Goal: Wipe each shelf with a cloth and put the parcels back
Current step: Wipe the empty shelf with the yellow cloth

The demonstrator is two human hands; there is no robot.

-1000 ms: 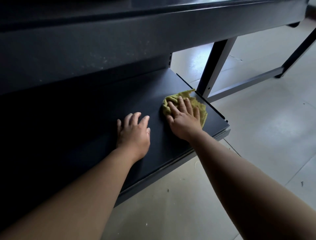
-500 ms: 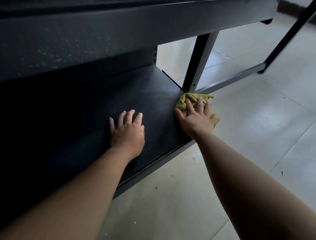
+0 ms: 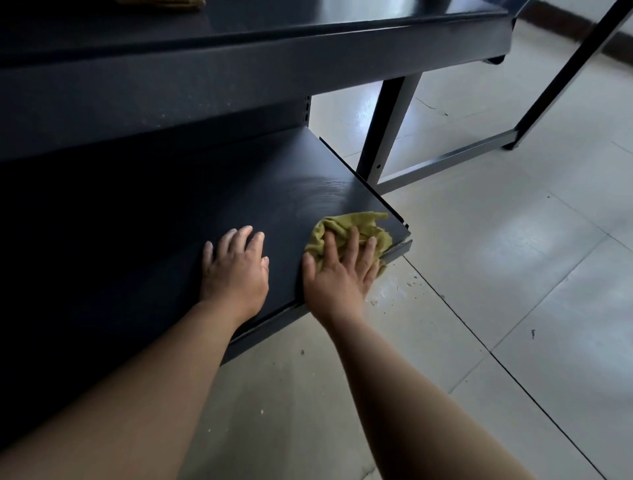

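A dark metal bottom shelf (image 3: 260,192) runs low above the floor. At its front right corner lies a crumpled yellow-green cloth (image 3: 352,228). My right hand (image 3: 337,274) presses flat on the cloth with spread, straight fingers, its palm over the shelf's front edge. My left hand (image 3: 236,270) rests flat on the bare shelf just left of it, fingers straight. No parcels are in view on this shelf.
The shelf above (image 3: 239,58) overhangs close over the hands, with a sliver of something yellow at its top left (image 3: 164,2). A metal upright (image 3: 390,126) and a floor bar (image 3: 448,161) stand behind the corner. Crumbs of dirt (image 3: 404,291) lie on the pale tiled floor.
My right hand has slid the cloth from the shelf's right edge by the upright toward me to the front right corner. The left hand stays flat on the shelf.
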